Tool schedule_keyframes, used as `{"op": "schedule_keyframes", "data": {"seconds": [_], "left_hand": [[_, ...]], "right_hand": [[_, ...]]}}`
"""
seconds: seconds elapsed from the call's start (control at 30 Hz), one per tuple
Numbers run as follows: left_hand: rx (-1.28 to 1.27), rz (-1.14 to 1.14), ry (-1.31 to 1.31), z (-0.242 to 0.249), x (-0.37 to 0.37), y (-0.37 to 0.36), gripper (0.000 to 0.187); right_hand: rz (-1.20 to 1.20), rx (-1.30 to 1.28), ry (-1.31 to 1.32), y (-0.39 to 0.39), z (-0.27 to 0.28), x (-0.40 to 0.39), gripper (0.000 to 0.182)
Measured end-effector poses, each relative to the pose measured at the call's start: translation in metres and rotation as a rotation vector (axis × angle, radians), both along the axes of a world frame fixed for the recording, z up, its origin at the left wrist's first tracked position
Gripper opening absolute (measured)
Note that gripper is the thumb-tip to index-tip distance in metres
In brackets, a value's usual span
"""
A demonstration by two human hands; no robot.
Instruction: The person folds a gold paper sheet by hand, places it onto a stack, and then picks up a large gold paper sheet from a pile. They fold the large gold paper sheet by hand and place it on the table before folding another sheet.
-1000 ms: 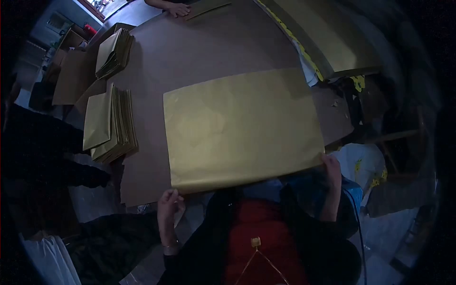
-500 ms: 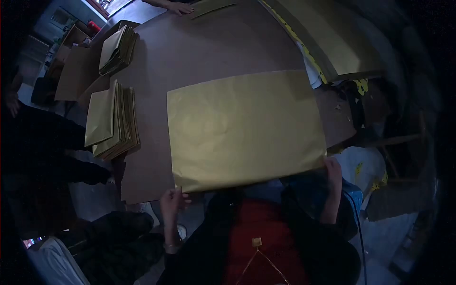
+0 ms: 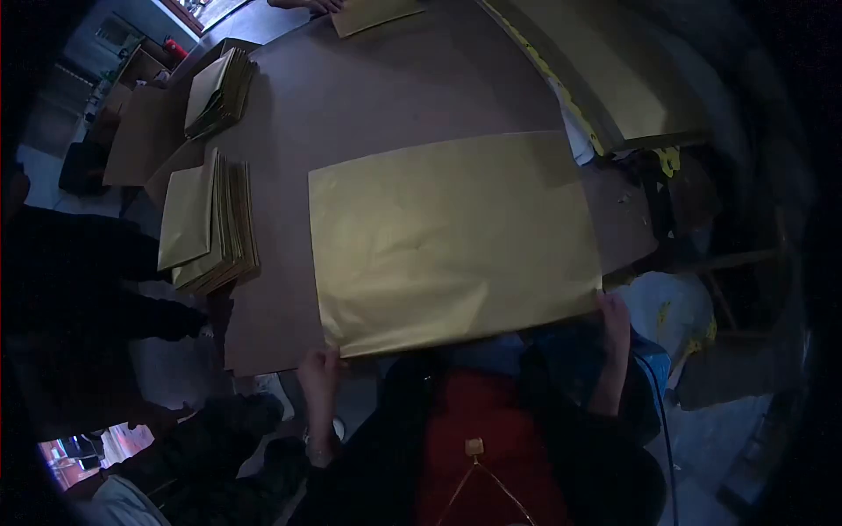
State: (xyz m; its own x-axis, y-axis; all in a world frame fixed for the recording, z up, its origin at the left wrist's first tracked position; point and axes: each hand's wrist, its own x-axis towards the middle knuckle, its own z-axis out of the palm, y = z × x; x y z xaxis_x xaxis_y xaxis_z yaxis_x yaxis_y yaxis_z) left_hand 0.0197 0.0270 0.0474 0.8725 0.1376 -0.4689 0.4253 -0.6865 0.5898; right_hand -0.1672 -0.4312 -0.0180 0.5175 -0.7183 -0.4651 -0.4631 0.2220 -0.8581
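The gold paper sheet (image 3: 456,237) is lying spread on the brown desk (image 3: 395,96), its near edge running along the person's side. The left hand (image 3: 318,373) is pinching the near left corner, its grip closed on the paper; the right hand (image 3: 614,314) is pinching the near right corner, its grip seemingly closed too. The left fingers are now bunching tighter at their corner than 0.5 s ago, so the near edge is being held at 2 points. Creases are showing more sharply near that corner and mid-sheet, while the right hand is staying nearly where it was.

Farther out, 2 stacks of folded gold paper, a nearer stack (image 3: 187,219) and a farther stack (image 3: 206,92), are standing left of the sheet, little changed. At the far edge, a co-worker's hand (image 3: 316,4) is touching a smaller gold piece (image 3: 377,13), which is now showing more of its surface.
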Motion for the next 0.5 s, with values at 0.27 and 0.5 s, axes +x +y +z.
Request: {"op": "schedule_keyframes", "data": {"seconds": [0.27, 0.5], "left_hand": [[-0.015, -0.026, -0.035, -0.006, -0.001, 0.005, 0.033], [-0.094, 0.007, -0.149, -0.013, -0.001, 0.007, 0.031]], "right_hand": [[0.034, -0.187, 0.033, 0.000, -0.004, 0.000, 0.028], [0.114, -0.351, -0.053, 0.003, 0.009, 0.014, 0.020]]}}
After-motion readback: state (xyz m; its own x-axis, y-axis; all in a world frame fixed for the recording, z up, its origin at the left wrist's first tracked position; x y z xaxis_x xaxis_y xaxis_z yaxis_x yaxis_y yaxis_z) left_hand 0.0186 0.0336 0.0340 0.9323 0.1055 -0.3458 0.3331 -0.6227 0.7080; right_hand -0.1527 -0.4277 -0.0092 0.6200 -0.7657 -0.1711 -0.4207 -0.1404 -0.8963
